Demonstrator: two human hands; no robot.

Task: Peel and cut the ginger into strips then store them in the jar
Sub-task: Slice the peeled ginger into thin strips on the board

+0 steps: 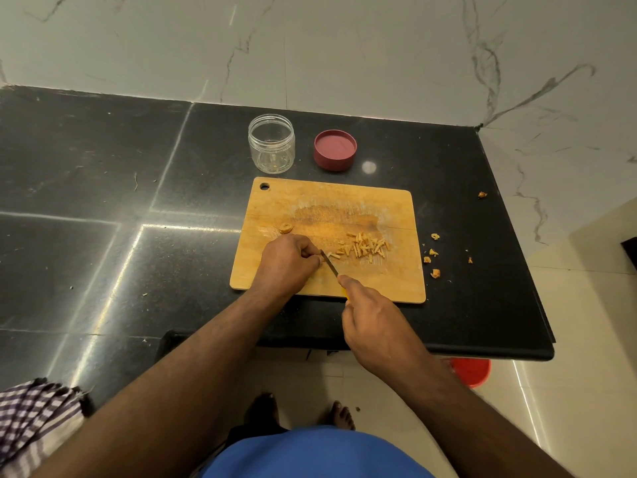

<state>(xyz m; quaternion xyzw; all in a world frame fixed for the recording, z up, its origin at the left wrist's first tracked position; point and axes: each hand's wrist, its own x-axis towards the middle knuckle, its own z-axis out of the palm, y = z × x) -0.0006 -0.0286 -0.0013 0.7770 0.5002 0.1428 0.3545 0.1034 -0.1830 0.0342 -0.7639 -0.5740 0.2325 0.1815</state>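
Note:
A wooden cutting board lies on the black counter. A heap of ginger strips sits on its right half. A small ginger slice lies near the board's left edge. My left hand is curled over a ginger piece, which its fingers hide. My right hand grips a knife with a yellow handle; the blade rests against my left fingertips. Behind the board stand a clear jar, open, and its red lid, lying upside down.
Ginger peel scraps lie on the counter right of the board, one more farther back. A checked cloth hangs at the front left edge. A red bucket stands on the floor under the counter's right end.

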